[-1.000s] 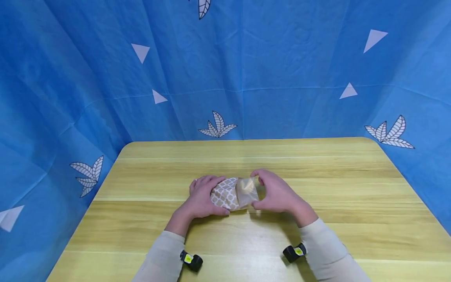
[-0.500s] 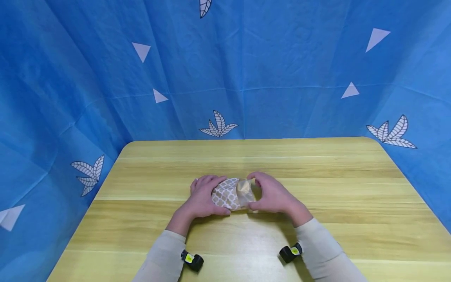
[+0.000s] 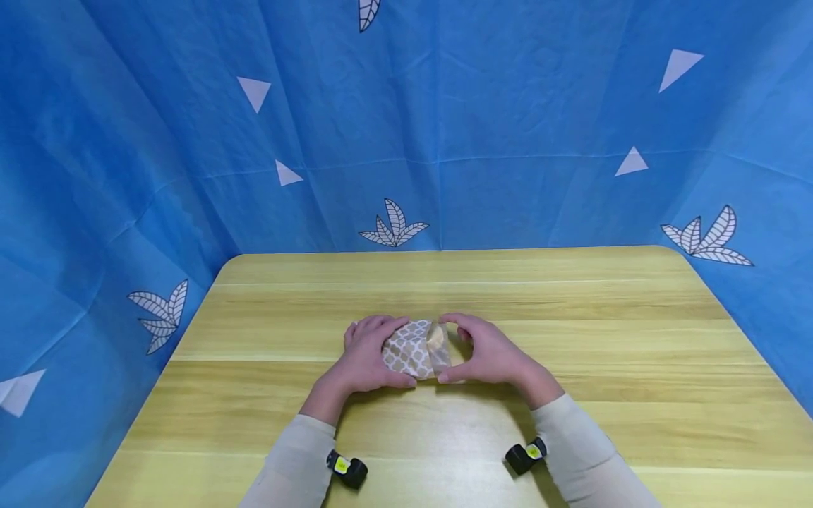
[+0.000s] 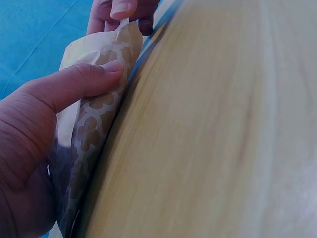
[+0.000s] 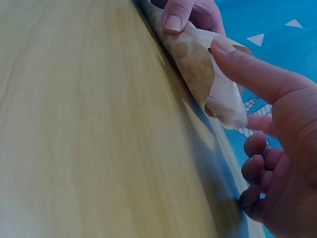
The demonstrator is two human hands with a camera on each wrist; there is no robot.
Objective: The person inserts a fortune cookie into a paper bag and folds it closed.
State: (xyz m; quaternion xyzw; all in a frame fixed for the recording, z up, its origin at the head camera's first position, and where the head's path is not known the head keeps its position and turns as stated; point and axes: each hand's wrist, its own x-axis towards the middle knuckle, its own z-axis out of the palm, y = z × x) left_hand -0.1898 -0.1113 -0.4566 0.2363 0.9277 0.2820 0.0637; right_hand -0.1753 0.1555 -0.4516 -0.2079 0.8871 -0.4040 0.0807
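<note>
Head view: left hand (image 3: 367,358) grips patterned bag (image 3: 408,349) on tabletop (image 3: 438,437); right hand (image 3: 497,354) pinches translucent packet (image 3: 441,353) at bag's mouth.

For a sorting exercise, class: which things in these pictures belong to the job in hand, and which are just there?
In the job:
- patterned packet, gripped by the left hand
- pale translucent piece at its end, held by the right hand

Just there:
- wood-grain table, underneath
- blue cloth, behind
- black devices on the wrists
</note>
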